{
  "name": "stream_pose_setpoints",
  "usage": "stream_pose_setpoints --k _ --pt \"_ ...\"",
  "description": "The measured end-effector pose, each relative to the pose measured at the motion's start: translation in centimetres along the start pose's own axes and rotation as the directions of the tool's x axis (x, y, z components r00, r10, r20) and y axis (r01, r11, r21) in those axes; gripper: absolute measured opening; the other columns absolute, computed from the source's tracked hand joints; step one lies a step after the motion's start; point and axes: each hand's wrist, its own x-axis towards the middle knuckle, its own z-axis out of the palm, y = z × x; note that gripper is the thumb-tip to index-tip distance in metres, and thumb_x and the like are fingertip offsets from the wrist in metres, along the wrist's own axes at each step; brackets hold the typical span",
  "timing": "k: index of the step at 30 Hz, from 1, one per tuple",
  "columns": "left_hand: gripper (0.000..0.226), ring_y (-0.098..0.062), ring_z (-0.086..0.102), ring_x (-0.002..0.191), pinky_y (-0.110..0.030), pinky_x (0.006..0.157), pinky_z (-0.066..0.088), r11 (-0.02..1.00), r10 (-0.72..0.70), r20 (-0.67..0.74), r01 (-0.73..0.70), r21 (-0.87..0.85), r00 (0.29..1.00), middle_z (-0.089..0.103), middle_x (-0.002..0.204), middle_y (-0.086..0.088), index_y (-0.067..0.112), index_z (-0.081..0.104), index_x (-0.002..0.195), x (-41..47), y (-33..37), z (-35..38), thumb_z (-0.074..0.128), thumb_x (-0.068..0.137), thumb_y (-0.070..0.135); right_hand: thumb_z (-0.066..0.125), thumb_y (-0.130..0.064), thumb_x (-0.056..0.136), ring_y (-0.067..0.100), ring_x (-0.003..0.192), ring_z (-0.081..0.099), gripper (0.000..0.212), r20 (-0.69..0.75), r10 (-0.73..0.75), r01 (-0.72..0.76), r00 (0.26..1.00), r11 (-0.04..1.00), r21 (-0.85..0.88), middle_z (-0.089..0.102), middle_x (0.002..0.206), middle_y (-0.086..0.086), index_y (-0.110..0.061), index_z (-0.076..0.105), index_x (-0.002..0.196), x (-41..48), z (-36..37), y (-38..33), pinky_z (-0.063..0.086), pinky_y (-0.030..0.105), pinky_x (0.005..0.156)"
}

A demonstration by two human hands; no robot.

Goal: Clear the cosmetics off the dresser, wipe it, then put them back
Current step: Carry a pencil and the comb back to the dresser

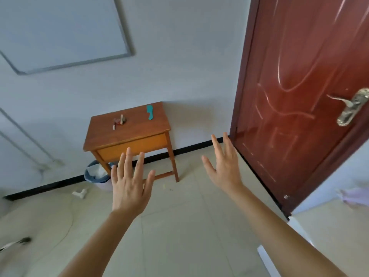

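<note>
A small wooden dresser (137, 132) with one drawer stands against the white wall, some way ahead of me. On its top lie a teal comb (149, 112) at the back right and a small cluster of cosmetics (119, 121) at the left, reddish and tan, too small to tell apart. My left hand (129, 186) is stretched out in front of me, fingers spread, holding nothing. My right hand (224, 166) is raised beside it, also open and holding nothing. Both hands are well short of the dresser.
A bin with a blue liner (96, 174) sits on the floor by the dresser's left legs. A dark red door (299, 96) with a metal handle (351, 107) is at the right. A small white object (79, 193) lies on the tiled floor.
</note>
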Motion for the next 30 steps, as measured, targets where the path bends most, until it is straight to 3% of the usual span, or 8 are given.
stream_pose_setpoints --k 5,11,16,20,25,30 --pt "0.070 -0.029 0.007 0.151 -0.058 0.118 0.017 0.984 -0.178 -0.009 0.178 -0.001 0.984 0.009 0.163 -0.009 0.023 0.025 0.154 0.1 -12.2 -1.4 0.012 0.097 0.063 0.043 -0.055 0.099 0.029 0.152 0.003 0.072 0.149 -0.099 0.101 0.984 0.995 -0.005 0.000 0.165 0.014 -0.028 0.010 0.157 3.2 9.3 -9.6 0.015 0.042 0.119" --pt "0.066 -0.029 0.008 0.150 -0.058 0.118 0.018 0.979 -0.205 0.013 0.205 0.022 0.979 0.008 0.164 -0.010 0.025 0.020 0.155 3.8 -18.9 -0.1 0.016 0.098 0.059 0.043 -0.058 0.097 0.025 0.153 -0.003 0.077 0.243 -0.132 0.131 0.961 0.991 0.020 -0.007 0.165 0.008 -0.031 0.003 0.158 6.9 16.6 -13.8 0.012 0.040 0.120" --pt "0.065 -0.030 0.011 0.150 -0.056 0.118 0.018 0.977 -0.209 0.032 0.207 0.040 0.977 0.012 0.163 -0.011 0.023 0.023 0.154 10.1 -22.3 2.4 0.020 0.099 0.057 0.045 -0.056 0.098 0.023 0.152 -0.004 0.079 0.251 -0.139 0.129 0.958 0.990 0.057 -0.007 0.165 0.008 -0.032 0.000 0.157 12.7 21.8 -14.0 0.008 0.037 0.119" --pt "0.065 -0.032 0.018 0.148 -0.057 0.117 0.020 0.976 -0.213 0.125 0.204 0.078 0.969 0.016 0.162 -0.011 0.024 0.026 0.152 17.5 -25.1 6.3 0.017 0.098 0.059 0.045 -0.058 0.097 0.025 0.152 -0.002 0.080 0.260 -0.097 0.086 0.961 0.995 0.054 -0.005 0.165 0.009 -0.032 -0.001 0.157 19.7 27.2 -12.0 0.009 0.038 0.118" --pt "0.065 -0.030 0.007 0.151 -0.055 0.119 0.016 0.948 -0.304 0.298 0.258 0.184 0.905 0.005 0.164 -0.010 0.023 0.018 0.154 26.6 -28.5 10.8 0.022 0.099 0.057 0.044 -0.059 0.096 0.028 0.152 -0.004 0.081 0.423 -0.012 0.022 0.906 1.000 -0.017 -0.010 0.165 0.007 -0.031 -0.004 0.156 28.3 33.7 -9.5 0.013 0.047 0.121" --pt "0.063 -0.028 0.007 0.151 -0.052 0.119 0.015 0.938 -0.336 0.319 0.286 0.195 0.886 0.005 0.164 -0.007 0.025 0.017 0.154 35.8 -30.9 12.3 0.026 0.100 0.055 0.042 -0.059 0.097 0.029 0.152 -0.001 0.078 0.511 0.056 -0.014 0.858 0.996 -0.086 -0.008 0.165 0.005 -0.032 -0.002 0.155 37.4 38.6 -8.7 0.015 0.048 0.121"
